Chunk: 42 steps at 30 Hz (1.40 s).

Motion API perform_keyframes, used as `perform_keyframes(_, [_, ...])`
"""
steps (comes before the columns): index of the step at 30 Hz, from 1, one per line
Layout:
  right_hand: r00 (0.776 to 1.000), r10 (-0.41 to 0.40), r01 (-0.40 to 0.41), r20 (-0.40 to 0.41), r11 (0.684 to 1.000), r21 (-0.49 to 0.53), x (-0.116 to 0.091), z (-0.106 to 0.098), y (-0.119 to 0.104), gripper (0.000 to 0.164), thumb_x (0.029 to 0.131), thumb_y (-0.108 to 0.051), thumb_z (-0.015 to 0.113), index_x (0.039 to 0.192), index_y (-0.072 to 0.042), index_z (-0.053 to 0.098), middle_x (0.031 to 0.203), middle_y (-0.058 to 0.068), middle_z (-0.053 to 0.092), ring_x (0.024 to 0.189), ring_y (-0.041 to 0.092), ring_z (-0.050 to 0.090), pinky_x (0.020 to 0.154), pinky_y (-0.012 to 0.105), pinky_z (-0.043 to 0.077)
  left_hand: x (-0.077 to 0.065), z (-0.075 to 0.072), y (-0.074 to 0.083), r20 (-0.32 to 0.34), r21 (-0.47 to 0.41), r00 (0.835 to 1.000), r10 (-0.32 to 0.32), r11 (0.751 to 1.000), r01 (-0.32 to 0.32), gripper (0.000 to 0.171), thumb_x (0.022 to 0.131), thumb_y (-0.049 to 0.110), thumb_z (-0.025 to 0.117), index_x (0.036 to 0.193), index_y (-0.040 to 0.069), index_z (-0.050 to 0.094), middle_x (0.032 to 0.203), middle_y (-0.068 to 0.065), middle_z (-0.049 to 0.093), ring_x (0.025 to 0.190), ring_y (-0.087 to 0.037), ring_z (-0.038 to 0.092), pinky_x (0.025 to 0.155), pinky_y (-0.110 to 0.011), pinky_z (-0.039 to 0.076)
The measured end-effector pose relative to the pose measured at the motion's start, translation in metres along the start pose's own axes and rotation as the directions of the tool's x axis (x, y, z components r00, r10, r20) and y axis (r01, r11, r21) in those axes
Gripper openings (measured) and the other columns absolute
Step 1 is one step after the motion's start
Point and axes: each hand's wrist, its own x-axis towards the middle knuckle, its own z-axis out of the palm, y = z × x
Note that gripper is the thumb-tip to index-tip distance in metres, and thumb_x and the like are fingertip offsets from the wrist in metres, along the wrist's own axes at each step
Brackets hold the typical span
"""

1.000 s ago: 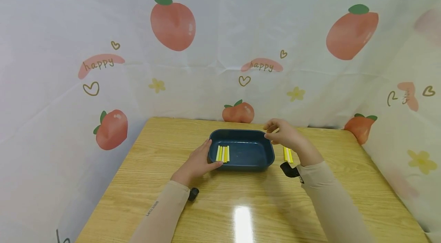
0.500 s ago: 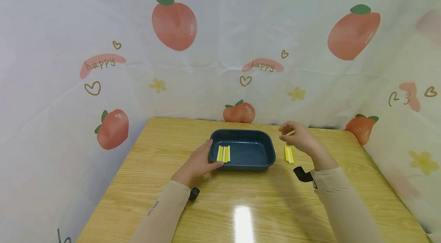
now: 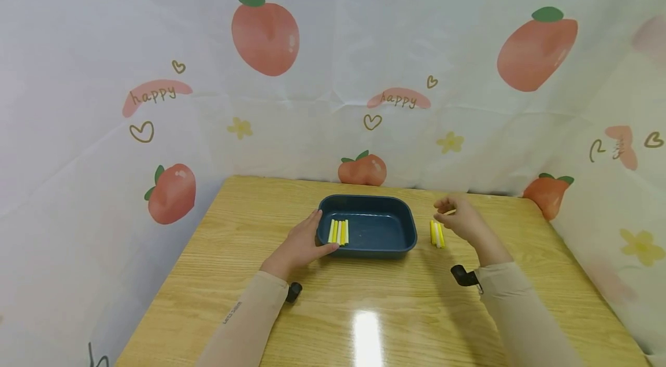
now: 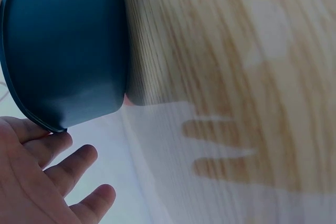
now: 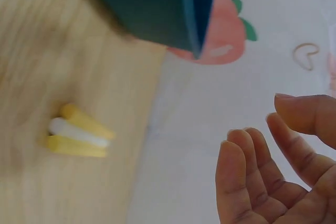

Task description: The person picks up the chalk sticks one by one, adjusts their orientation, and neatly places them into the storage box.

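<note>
My left hand (image 3: 298, 244) rests at the left end of a dark blue tray (image 3: 398, 250), with its thumb along the front rim and its fingers at the left side. In the left wrist view, fingertips (image 4: 58, 141) touch the rim while the others extend past it. Several yellow and white chalk sticks (image 3: 339, 232) lie side by side in the left part of the tray. Right of the tray, two yellow sticks and a white chalk stick (image 5: 81, 132) lie on the table. Above them hovers my right hand (image 3: 460, 219), fingers loosely bent, thumb apart, holding nothing.
A wooden table (image 3: 250, 199) carries everything. Behind it and along both sides hangs a white cloth (image 3: 291, 141) printed with peaches. Each wrist wears a small black camera mount (image 3: 463, 275).
My right hand has moved away from the tray's right rim, rightward and then down toward the loose chalk sticks. The left hand and the tray keep their places.
</note>
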Motion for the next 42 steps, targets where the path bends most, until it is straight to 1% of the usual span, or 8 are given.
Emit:
perform_keyframes(5, [1.000,0.021,-0.021,-0.020,1.000,-0.011,0.003,0.005,0.016,0.031,0.101,-0.009,0.060,0.125,0.008,0.053,0.121,0.031,0.055,0.106,0.040,0.060,0.085,0.045,0.056,-0.001,-0.001,0.001,0.004,0.003,1.000,-0.002,1.000,0.002,0.104,0.089,0.064,0.064,0.161,0.009,0.014,0.167,-0.009,0.013,0.151,-0.034,0.019,0.117,-0.060,0.022])
perform_keyframes(11, [0.998,0.040,-0.042,-0.048,0.998,-0.053,0.005,0.007,0.027,0.032,0.101,-0.010,0.059,0.126,0.008,0.053,0.124,0.034,0.054,0.106,0.044,0.060,0.084,0.048,0.055,-0.001,-0.001,0.002,0.008,0.002,1.000,-0.005,1.000,0.005,0.104,0.089,0.065,0.064,0.161,0.009,0.014,0.167,-0.009,0.013,0.151,-0.033,0.019,0.118,-0.057,0.022])
perform_keyframes(13, [0.997,0.054,-0.058,-0.054,0.996,-0.065,0.006,0.007,0.032,0.033,0.101,-0.010,0.059,0.127,0.008,0.053,0.124,0.033,0.055,0.106,0.044,0.060,0.084,0.049,0.055,-0.001,-0.001,0.002,0.006,-0.001,1.000,-0.006,1.000,0.006,0.104,0.089,0.064,0.064,0.161,0.009,0.014,0.167,-0.009,0.013,0.151,-0.033,0.019,0.118,-0.057,0.022])
perform_keyframes(19, [0.994,0.102,-0.104,-0.034,0.991,-0.078,0.008,0.012,0.047,0.038,0.102,-0.010,0.056,0.134,0.010,0.050,0.126,0.034,0.054,0.104,0.043,0.061,0.082,0.048,0.055,-0.001,0.000,0.000,0.006,-0.012,1.000,-0.008,1.000,0.008,0.104,0.089,0.064,0.064,0.162,0.009,0.013,0.167,-0.009,0.013,0.151,-0.034,0.019,0.117,-0.060,0.022])
perform_keyframes(24, [0.992,0.129,-0.129,-0.010,0.990,-0.063,0.013,0.016,0.055,0.041,0.102,-0.009,0.054,0.137,0.011,0.047,0.127,0.035,0.052,0.105,0.045,0.061,0.083,0.047,0.056,-0.001,-0.001,0.002,0.009,-0.005,1.000,-0.015,1.000,0.015,0.105,0.089,0.065,0.064,0.162,0.009,0.013,0.167,-0.008,0.013,0.151,-0.033,0.019,0.117,-0.059,0.022])
perform_keyframes(31, [0.984,0.179,-0.178,0.022,0.984,-0.031,0.019,0.016,0.063,0.042,0.103,-0.008,0.053,0.139,0.012,0.045,0.129,0.037,0.051,0.103,0.042,0.062,0.083,0.047,0.056,-0.001,-0.001,0.003,0.011,-0.014,1.000,-0.017,1.000,0.017,0.103,0.090,0.061,0.065,0.162,0.010,0.013,0.167,-0.008,0.012,0.151,-0.034,0.018,0.118,-0.059,0.021])
perform_keyframes(37, [0.976,0.212,-0.211,0.047,0.977,-0.006,0.024,0.017,0.070,0.043,0.102,-0.006,0.053,0.138,0.015,0.043,0.131,0.040,0.049,0.104,0.041,0.062,0.083,0.046,0.056,-0.001,0.000,0.001,0.012,-0.015,1.000,-0.013,1.000,0.013,0.104,0.089,0.064,0.064,0.162,0.010,0.012,0.167,-0.007,0.011,0.151,-0.033,0.018,0.118,-0.057,0.022])
perform_keyframes(42, [0.968,0.241,-0.242,0.068,0.970,0.005,0.028,0.018,0.075,0.045,0.101,-0.005,0.054,0.139,0.015,0.042,0.133,0.040,0.048,0.105,0.041,0.062,0.082,0.044,0.057,-0.001,0.001,0.000,0.007,-0.013,1.000,-0.011,1.000,0.011,0.104,0.089,0.064,0.065,0.162,0.010,0.013,0.167,-0.008,0.012,0.151,-0.033,0.018,0.118,-0.057,0.022])
